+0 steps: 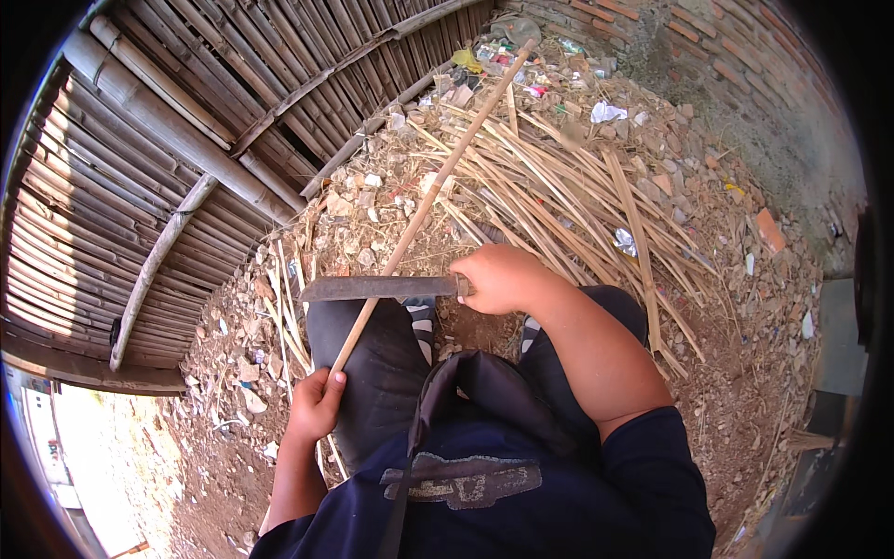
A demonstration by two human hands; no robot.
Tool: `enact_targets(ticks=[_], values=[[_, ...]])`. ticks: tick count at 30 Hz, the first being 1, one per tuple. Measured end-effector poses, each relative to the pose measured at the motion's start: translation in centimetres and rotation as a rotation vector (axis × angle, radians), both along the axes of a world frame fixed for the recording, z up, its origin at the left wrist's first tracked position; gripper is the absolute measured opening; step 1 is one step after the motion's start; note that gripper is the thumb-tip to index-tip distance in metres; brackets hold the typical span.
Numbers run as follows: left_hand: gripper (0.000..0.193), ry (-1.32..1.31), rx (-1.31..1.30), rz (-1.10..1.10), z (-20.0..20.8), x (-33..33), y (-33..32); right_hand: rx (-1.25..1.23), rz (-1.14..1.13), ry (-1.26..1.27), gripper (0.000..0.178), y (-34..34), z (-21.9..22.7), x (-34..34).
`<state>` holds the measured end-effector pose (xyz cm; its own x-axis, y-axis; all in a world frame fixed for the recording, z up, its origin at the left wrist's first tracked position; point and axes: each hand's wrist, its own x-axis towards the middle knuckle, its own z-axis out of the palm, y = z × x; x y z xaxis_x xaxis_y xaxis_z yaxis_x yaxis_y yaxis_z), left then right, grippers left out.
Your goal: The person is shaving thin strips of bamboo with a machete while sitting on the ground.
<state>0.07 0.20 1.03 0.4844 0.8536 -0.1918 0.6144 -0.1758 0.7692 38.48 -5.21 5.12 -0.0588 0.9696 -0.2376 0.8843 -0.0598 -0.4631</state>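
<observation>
A long bamboo strip slants from beside my left thigh up and away to the far right. My left hand is closed around its near end, thumb on top. Lying across the strip above my left knee is the dark blade of a machete. My right hand grips the machete's handle, with the blade pointing left. Part of the handle is hidden inside my fist. Beyond my knees spreads a pile of split bamboo strips, and a few more strips lie left of my left leg.
A bamboo slat wall leans along the left, and a brick wall rises at the far right. Stones, brick pieces and litter such as white scraps and a yellow bag cover the dirt. A grey panel stands at right.
</observation>
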Motion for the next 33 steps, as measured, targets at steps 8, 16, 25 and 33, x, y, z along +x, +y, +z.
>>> enact_targets(ticks=[8,16,25,33], values=[[0.048,0.152,-0.023,-0.032,1.7,0.8,0.0,0.061,-0.013,0.105,0.041,-0.4,-0.1,1.5],[0.039,0.232,0.32,-0.03,1.4,1.0,-2.4,0.034,0.111,0.056,0.037,-0.7,0.8,-1.8],[0.03,0.226,0.304,0.002,2.9,0.3,-4.2,0.053,0.029,-0.015,0.03,-1.3,0.9,-1.4],[0.031,0.312,0.269,-0.128,4.1,-1.5,-4.1,0.012,-0.053,-0.089,0.036,-1.3,0.9,0.6]])
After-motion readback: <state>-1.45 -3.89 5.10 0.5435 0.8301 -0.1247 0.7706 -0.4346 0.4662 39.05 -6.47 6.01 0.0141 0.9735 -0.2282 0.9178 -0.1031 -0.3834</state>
